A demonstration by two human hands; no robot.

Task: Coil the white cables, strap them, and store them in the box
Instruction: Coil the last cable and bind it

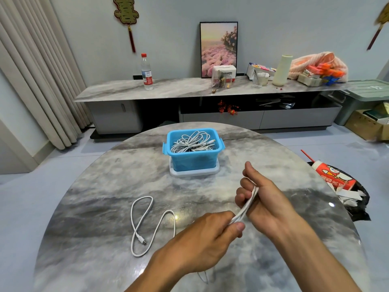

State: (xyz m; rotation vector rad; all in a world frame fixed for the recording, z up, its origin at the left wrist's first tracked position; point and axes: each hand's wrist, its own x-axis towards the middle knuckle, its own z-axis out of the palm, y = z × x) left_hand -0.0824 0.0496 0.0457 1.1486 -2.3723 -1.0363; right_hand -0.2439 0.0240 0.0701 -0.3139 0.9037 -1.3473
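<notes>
while the right hand (pixel 260 196) grips one end of a folded white cable (pixel 245 207), the left hand (pixel 207 239) pinches its other end above the bench (pixel 101 186). a loose cable (pixel 145 224) lies toward the left edge, and the blue box (pixel 194 149) of cables sits near the far edge.

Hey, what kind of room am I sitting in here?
Most likely a home living room: a low media cabinet along the wall, a framed flower picture leaning on it, and floor-length curtains at the left.

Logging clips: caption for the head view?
Both hands hold a folded white cable; another cable lies loose before the blue box.
</notes>
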